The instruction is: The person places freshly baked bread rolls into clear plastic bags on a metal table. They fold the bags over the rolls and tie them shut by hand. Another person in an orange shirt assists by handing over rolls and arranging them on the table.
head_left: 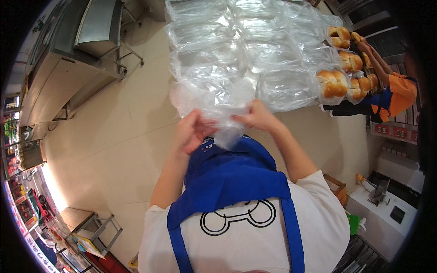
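A clear plastic bag hangs over the near edge of the work surface, crumpled and partly blurred. My right hand pinches its right side between thumb and fingers. On the other side my left hand has its fingers curled against the film, a little smeared by motion. Rows of clear bags holding open, see-through trays lie just beyond my hands. At the right end of the rows, bagged golden bread loaves sit close together.
A person in an orange shirt reaches toward the bread at the far right. Steel counters stand to the left over a tiled floor. A small wheeled stand is at the lower left, and a white machine at the lower right.
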The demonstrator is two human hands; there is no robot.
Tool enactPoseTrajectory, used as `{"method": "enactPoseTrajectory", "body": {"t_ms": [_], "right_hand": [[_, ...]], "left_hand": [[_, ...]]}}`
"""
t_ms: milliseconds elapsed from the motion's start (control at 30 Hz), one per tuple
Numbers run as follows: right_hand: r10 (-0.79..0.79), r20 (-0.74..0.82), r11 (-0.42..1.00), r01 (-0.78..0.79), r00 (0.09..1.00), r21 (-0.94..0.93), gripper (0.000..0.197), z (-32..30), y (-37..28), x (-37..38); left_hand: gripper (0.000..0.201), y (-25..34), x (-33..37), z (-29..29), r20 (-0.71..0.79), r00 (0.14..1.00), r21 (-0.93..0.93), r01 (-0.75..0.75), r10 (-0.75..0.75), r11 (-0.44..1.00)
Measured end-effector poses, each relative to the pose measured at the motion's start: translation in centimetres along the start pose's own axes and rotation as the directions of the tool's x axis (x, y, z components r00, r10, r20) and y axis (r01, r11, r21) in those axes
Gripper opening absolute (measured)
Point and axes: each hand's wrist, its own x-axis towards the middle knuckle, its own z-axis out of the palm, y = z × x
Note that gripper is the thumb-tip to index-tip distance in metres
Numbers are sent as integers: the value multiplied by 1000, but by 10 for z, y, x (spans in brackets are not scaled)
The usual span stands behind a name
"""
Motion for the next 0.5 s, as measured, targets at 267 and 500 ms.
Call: {"method": "enactPoseTrajectory", "body": {"t_ms": [267, 500], "right_hand": [[-346, -380, 664, -62, 858, -745, 49, -58, 40, -28], [-380, -397, 812, 95, 835, -576, 31, -89, -80, 19]], "left_hand": [[19, 62, 5, -21, 185, 982, 198, -4, -34, 980], [19, 104, -25, 98, 446, 854, 892, -399, 269, -211]]}}
